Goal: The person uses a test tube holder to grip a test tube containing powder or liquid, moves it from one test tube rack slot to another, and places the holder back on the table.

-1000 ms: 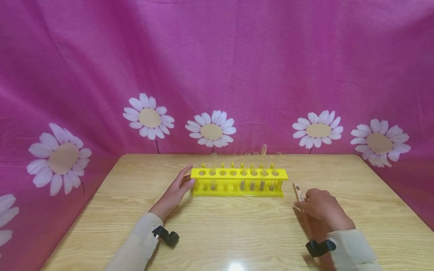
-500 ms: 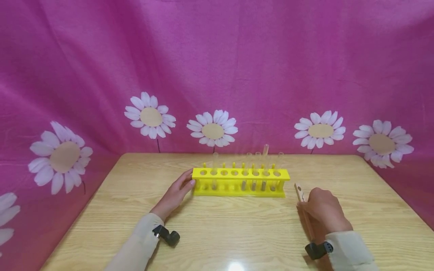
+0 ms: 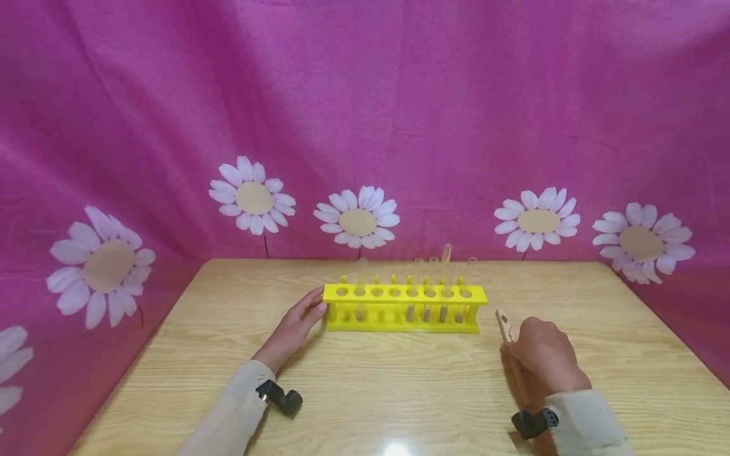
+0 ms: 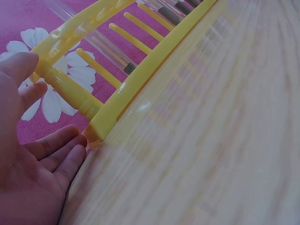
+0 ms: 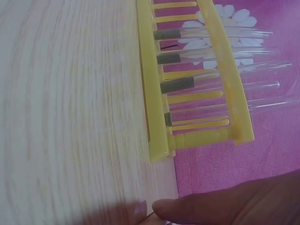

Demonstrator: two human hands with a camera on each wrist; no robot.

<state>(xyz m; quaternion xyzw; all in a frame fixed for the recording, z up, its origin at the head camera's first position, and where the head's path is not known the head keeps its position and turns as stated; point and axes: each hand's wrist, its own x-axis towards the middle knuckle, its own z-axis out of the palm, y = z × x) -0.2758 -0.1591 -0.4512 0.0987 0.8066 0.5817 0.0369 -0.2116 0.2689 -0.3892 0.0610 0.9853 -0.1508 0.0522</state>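
Observation:
A yellow test tube rack [image 3: 402, 327] stands on the table with several clear glass test tubes [image 5: 272, 102] in its holes. Dark grey material fills the tubes' bottoms; one tube [image 3: 447, 253] rises higher than the others. At the rack's left end is my left hand [image 3: 289, 332]; in the left wrist view its loosely straight fingers [image 4: 70, 164] touch the base corner, thumb near the top plate. To the right of the rack, my right hand [image 3: 547, 351] pinches a wooden test tube holder [image 3: 504, 324] with a metal spring, low over the table. Its palm side is hidden.
The light wood-grain table [image 3: 399, 392] has its far edge just behind the rack. A purple curtain [image 3: 365, 114] printed with white daisies hangs behind and at the sides. Small black cameras [image 3: 533, 423] sit on both sleeves.
My right hand has turned slightly palm-down, its fingers closing over the wooden test tube holder, then stays nearly still. My left hand keeps its place at the rack's end.

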